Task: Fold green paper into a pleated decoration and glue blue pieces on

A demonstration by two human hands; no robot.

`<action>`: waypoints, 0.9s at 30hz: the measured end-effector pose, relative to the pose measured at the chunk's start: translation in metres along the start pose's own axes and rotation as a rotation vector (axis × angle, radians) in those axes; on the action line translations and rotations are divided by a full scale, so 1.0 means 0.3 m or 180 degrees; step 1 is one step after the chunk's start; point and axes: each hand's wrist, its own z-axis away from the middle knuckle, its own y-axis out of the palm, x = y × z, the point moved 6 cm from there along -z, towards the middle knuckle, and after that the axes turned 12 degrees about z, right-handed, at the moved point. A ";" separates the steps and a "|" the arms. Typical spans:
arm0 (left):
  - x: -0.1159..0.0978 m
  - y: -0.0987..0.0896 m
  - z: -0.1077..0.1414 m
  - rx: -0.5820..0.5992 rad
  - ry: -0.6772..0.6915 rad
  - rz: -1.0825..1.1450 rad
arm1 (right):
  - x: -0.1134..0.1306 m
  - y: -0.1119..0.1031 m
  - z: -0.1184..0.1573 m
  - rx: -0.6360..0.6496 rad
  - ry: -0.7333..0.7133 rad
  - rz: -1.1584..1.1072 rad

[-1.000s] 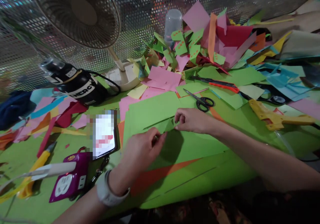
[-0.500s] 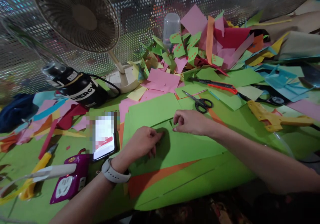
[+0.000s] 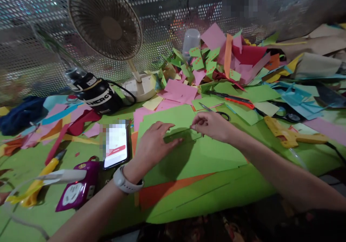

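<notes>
Green paper sheets [image 3: 216,157] lie in front of me, with orange paper [image 3: 159,193] showing beneath their near edge. My right hand [image 3: 213,126] is closed, its thumb and fingertips pinching green paper at a narrow raised edge; whether this is a separate strip cannot be made out. To the left, my left hand [image 3: 158,141] hovers over the sheets, thumb and fingers apart around the other end of that edge, holding nothing. Black-handled scissors [image 3: 224,115] lie just behind my right hand, which partly hides them.
Left of the sheets are a lit phone [image 3: 116,146], a purple power block [image 3: 81,188] and a yellow cutter [image 3: 43,177]. Behind stand a black bottle [image 3: 100,97] and a fan [image 3: 112,27]. Paper scraps [image 3: 211,65], a red-black cutter [image 3: 238,100] and a yellow glue gun [image 3: 286,132] lie right.
My left hand has opened, its fingers spreading apart. My right hand has moved up slightly and now pinches the green paper edge, covering part of the scissors. The view has shifted a little.
</notes>
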 end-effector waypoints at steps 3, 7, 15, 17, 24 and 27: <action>0.007 0.056 -0.031 0.0252 0.0020 0.0050 | 0.019 -0.015 0.021 -0.0013 0.0047 0.0277; 0.037 0.088 -0.038 0.0411 -0.0214 0.0548 | 0.059 -0.036 0.047 -0.0019 0.0012 0.0620; 0.024 0.092 -0.017 0.0576 -0.0474 0.1024 | 0.120 -0.004 0.021 0.0067 -0.0968 0.1664; 0.014 0.084 -0.019 0.0568 -0.0411 0.0844 | 0.117 0.014 0.023 0.0083 -0.1365 0.1777; 0.023 0.063 -0.032 0.0494 -0.0387 0.0340 | 0.104 0.046 0.052 -0.0184 -0.2391 0.1904; 0.029 0.051 -0.044 0.0387 -0.0305 0.0248 | 0.102 0.071 0.055 -0.0201 -0.2611 0.2039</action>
